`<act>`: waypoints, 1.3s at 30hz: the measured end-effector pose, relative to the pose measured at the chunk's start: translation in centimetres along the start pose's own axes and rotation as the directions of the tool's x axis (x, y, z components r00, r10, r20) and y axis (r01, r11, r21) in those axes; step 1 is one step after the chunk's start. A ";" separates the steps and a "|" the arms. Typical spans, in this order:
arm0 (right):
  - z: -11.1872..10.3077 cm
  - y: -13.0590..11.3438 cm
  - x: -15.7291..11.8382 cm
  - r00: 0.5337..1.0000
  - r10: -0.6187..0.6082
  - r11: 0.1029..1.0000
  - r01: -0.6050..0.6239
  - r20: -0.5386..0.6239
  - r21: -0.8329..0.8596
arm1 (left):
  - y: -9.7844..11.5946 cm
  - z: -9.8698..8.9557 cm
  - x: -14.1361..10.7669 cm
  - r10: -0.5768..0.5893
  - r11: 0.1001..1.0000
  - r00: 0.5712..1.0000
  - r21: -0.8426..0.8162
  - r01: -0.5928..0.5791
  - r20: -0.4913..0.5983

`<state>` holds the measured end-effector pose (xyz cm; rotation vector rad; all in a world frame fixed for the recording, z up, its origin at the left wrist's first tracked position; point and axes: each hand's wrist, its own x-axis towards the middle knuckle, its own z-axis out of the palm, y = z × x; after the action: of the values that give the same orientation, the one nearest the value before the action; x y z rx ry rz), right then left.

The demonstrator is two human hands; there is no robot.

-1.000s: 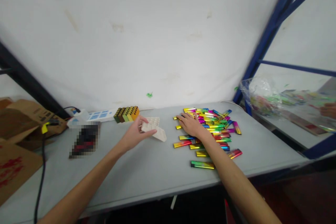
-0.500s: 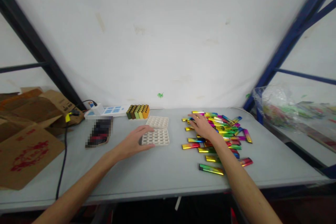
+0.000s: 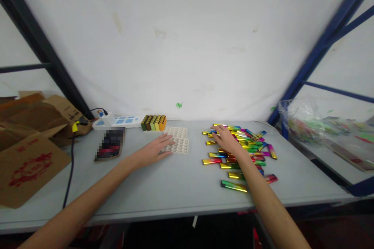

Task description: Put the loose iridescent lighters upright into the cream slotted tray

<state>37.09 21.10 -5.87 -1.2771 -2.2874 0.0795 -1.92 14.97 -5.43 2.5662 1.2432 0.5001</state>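
My left hand (image 3: 152, 151) lies at the left edge of a white moulded tray (image 3: 182, 146), a sheet with rows of small cavities and a fold line across its middle. Its fingers are stretched and apart, with the tips over the tray; part of the tray is hidden beneath them. Over the far left side of a loose pile of shiny lighters (image 3: 212, 161) is my right hand (image 3: 226, 140), fingers spread, thumb apart. The lighters have metallic gold, red, green, blue and purple bodies. No lighter is visibly lifted in that hand, though it hides those beneath.
A block of upright green, brown, yellow and orange lighters (image 3: 154, 123) stands behind the tray. A pixelated dark object (image 3: 111, 144), a white power strip (image 3: 125, 121), a black cable (image 3: 70, 171) and cardboard boxes (image 3: 35, 167) are at left. Clear plastic bags (image 3: 304, 118) sit at right.
The near half of the tray has moved away from me and now looks flatter. My left hand has gone slightly farther forward with it. My right hand has hardly moved over the pile.
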 end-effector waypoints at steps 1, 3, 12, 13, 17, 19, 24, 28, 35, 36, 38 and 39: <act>-0.1 0.0 0.0 1.000 0.004 1.000 -0.004 -0.005 0.002 | -0.2 0.1 0.1 -0.009 1.000 1.000 -0.004 0.009 0.002; -0.2 0.1 -0.1 1.000 0.006 1.000 -0.005 -0.019 0.012 | -0.5 0.2 0.0 -0.009 1.000 1.000 0.004 0.009 -0.001; 0.0 0.7 0.0 0.998 -0.029 0.999 0.030 -0.051 0.016 | 0.2 0.9 -0.9 0.117 0.985 0.992 0.136 -0.109 -0.047; 0.1 0.7 0.0 0.998 -0.031 0.999 0.032 -0.053 0.017 | 0.3 0.9 -0.9 0.127 0.983 0.990 0.140 -0.118 -0.058; 0.2 0.8 0.0 0.998 -0.035 0.999 0.036 -0.059 0.020 | 0.4 1.0 -1.1 0.148 0.983 0.983 0.124 -0.135 -0.106; 0.1 0.8 0.0 0.998 -0.034 0.999 0.035 -0.053 0.015 | 0.4 1.0 -1.1 0.156 0.983 0.980 0.117 -0.142 -0.120; -0.3 0.8 0.1 0.997 -0.043 0.999 0.043 -0.058 -0.001 | 0.3 1.1 -1.0 0.171 0.983 0.974 0.092 -0.159 -0.148; -0.6 0.6 0.1 0.997 -0.044 0.999 0.045 -0.057 0.010 | 0.3 1.4 -0.8 0.185 0.982 0.968 0.080 -0.173 -0.167; -1.8 -1.8 -0.1 0.986 -0.158 0.982 0.163 -0.053 0.094 | 0.6 1.6 -0.3 0.183 0.981 0.973 0.094 -0.170 -0.144; -2.0 -2.2 -0.1 0.982 -0.183 0.975 0.188 -0.047 0.120 | 0.8 1.6 -0.1 0.181 0.981 0.975 0.096 -0.169 -0.131; -2.4 -2.6 -0.2 0.976 -0.212 0.963 0.216 -0.043 0.163 | 1.2 1.6 0.5 0.181 0.980 0.978 0.100 -0.171 -0.103; -2.6 -2.6 -0.2 0.976 -0.215 0.960 0.219 -0.042 0.173 | 1.4 1.6 0.8 0.184 0.979 0.979 0.101 -0.175 -0.093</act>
<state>36.32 18.97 -2.98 -0.9282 -2.3276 0.1854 0.24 14.66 -6.24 2.7788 1.0944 0.6312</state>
